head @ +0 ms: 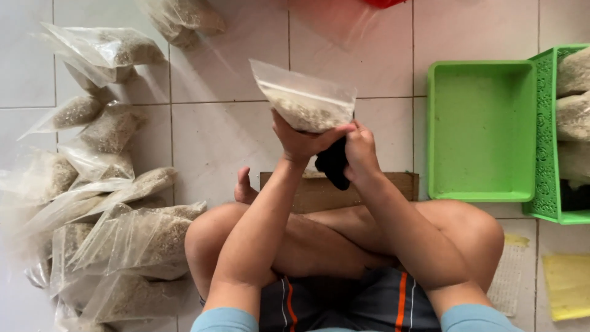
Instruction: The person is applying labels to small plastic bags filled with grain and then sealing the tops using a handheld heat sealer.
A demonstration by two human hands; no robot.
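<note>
I sit cross-legged on a white tiled floor. My left hand grips the bottom of a clear plastic bag part-filled with pale grainy material, held upright in front of me. My right hand is closed on a black object pressed against the bag's lower right corner. Both hands touch each other just below the bag.
Several filled clear bags are piled on the floor at my left. An empty green tray lies at right, beside a green basket holding more filled bags. A brown board lies before my legs. Yellow paper is at lower right.
</note>
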